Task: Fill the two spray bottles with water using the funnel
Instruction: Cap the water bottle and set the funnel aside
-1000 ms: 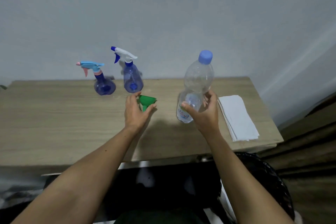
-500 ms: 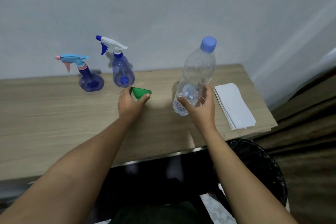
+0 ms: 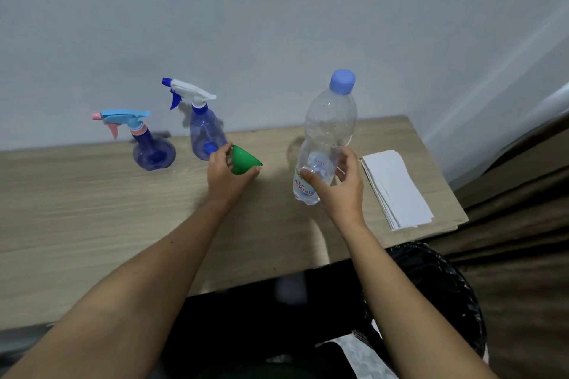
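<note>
Two spray bottles are stood upright at the back of the desk (image 3: pixel 92 209), near the wall, caps still on. The left spray bottle (image 3: pixel 152 149) is squat, round-bellied, dark blue, with a light-blue and pink trigger head. The right spray bottle (image 3: pixel 204 132) is taller, translucent blue, with a white and blue trigger head. The green funnel (image 3: pixel 243 160) is seen tilted on its side just beside it. The clear water bottle (image 3: pixel 326 138), blue-capped, is tilted slightly, its base low near the desk.
</note>
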### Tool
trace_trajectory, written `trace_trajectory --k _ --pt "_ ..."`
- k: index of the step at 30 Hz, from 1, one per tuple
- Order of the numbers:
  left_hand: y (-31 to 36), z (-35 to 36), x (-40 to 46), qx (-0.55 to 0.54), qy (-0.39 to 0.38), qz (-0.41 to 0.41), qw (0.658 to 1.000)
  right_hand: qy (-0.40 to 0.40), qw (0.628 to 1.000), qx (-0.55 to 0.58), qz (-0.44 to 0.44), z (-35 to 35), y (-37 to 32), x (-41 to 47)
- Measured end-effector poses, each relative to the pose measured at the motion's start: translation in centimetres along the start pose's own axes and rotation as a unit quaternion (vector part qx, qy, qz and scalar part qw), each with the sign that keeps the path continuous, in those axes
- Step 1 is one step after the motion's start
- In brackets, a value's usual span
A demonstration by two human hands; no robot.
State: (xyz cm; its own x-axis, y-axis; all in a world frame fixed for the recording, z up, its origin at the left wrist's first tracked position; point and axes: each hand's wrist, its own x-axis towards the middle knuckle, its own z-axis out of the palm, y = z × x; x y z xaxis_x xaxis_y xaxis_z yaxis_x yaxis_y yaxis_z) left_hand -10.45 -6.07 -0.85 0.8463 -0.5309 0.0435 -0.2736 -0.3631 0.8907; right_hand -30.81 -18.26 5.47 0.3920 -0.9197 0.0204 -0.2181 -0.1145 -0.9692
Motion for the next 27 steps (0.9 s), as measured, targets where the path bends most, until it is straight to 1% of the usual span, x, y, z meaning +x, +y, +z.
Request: trace_trajectory --k 4,7,10,13,16,20,23,27 --pt "0.0 0.2 1.1 -0.034 -0.007 -0.015 0.999 -0.016 1.0 -0.016 -0.004 0.8 -0.5 1.8" --pt "-0.1 0.6 2.1 -0.036 -0.023 -0.004 0.999 -0.023 1.0 -0.016 -0.008 1.4 -0.9 3.5" --pt "-0.3 1.1 3.3 -0.011 -0.041 0.012 0.999 -0.025 1.0 -0.004 -0.018 2.5 -1.7 5.2" --pt "-0.3 1.8 4.6 0.022 -0.04 0.044 0.998 -0.026 0.999 0.012 -0.035 3.7 -2.7 7.0" --pt "-0.2 2.1 6.0 0.068 -0.051 0.083 0.993 -0.037 0.998 0.025 -0.05 4.7 -3.3 8.8" --pt "-0.3 2.5 7.4 0.111 -0.074 0.112 0.985 -0.046 0.996 0.033 -0.065 6.2 -3.4 11.0" --pt "-0.3 2.9 8.1 0.144 -0.084 0.113 0.979 -0.048 0.996 0.035 -0.065 7.0 -3.2 11.9" --pt "-0.4 3.6 9.1 0.155 -0.069 0.095 0.981 -0.047 0.996 0.033 -0.064 7.6 -2.5 13.0"
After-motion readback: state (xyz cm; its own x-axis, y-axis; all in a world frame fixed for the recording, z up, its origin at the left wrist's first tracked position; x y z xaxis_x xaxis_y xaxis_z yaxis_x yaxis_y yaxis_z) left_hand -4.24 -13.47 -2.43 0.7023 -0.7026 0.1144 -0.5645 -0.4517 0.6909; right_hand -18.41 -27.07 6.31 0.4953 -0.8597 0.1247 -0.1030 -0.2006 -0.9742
